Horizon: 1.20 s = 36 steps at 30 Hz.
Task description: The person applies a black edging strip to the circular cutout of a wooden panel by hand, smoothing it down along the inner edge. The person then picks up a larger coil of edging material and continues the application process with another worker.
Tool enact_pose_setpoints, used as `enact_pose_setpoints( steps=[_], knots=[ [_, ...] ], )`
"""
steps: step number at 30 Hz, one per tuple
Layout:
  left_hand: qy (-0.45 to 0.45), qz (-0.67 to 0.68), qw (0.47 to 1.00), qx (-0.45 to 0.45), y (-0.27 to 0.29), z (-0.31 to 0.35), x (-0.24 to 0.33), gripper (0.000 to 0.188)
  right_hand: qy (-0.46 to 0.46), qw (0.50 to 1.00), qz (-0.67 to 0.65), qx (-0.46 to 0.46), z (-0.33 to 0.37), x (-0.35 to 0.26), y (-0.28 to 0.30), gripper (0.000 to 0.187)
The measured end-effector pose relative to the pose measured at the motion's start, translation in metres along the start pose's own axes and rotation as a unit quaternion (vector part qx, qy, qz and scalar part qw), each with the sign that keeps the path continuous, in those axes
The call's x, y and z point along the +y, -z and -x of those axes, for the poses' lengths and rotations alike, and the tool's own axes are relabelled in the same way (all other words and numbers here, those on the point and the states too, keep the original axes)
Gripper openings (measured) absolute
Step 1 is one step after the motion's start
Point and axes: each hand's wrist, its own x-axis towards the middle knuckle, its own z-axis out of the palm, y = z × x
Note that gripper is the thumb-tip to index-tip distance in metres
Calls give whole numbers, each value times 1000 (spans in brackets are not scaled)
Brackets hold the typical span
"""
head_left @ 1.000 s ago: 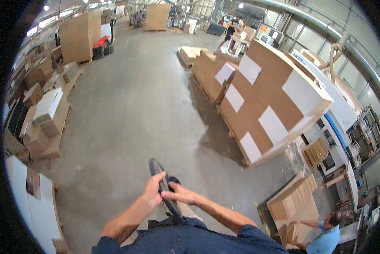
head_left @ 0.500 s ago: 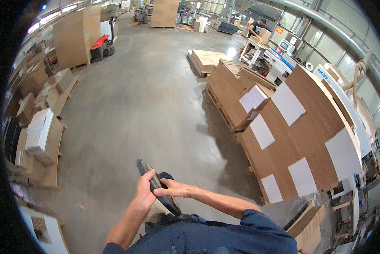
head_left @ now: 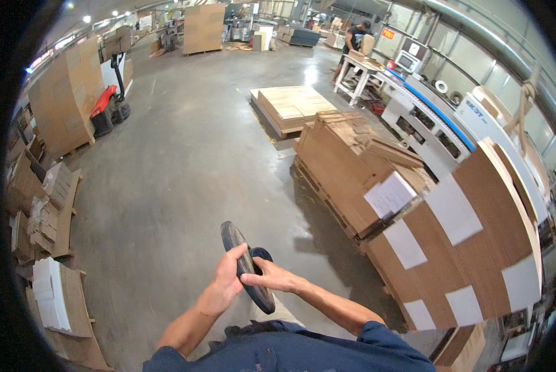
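Observation:
In front of my body, both hands hold a dark, flat, long-oval thing (head_left: 246,265) with a worn grey-brown face and a black rim. A rounded black part (head_left: 262,254) shows on its right side. What kind of thing it is, I cannot tell. My left hand (head_left: 227,274) grips its left edge, the thumb along the face. From the right, my right hand (head_left: 274,277) has its thumb on the face and its other fingers bent behind, partly hidden. The thing tilts, its upper end leaning left.
At right stand a pallet of stacked brown board (head_left: 358,180) and tall corrugated sheets (head_left: 470,242) with white papers. Light wooden panels (head_left: 293,104) lie ahead. A red pallet jack (head_left: 104,102) and board stacks line the left. A person (head_left: 354,40) works at a far table.
The view has moved forward along the aisle and turned slightly right. Both hands keep hold of the dark oval thing, which now sits a little further right in the picture.

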Motion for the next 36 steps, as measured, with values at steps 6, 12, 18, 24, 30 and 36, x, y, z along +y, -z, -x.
enact_pose_setpoints(
  steps=[6, 12, 18, 24, 30, 36],
  knots=[
    [-3, -9, 998, 54, -1, -173, 101, 22, 7, 999, -12, -31, -190, 37, 103, 83],
    [-37, 4, 995, 98, -20, -313, 228, 25, 26, 998, -9, -64, -355, 4, 215, 82],
    [-34, 12, 994, 99, -15, -509, 345, 25, 22, 998, -23, -53, -539, -5, 338, 83],
    [33, -11, 997, 64, -70, -693, 471, 22, -20, 1000, -21, 0, -686, -23, 487, 84],
    [79, -60, 995, 6, -129, -876, 570, 24, -36, 995, -43, 86, -813, -19, 626, 83],
    [74, -81, 994, -13, -150, -1085, 657, 27, -16, 990, -96, 103, -977, 6, 767, 78]
  ],
)
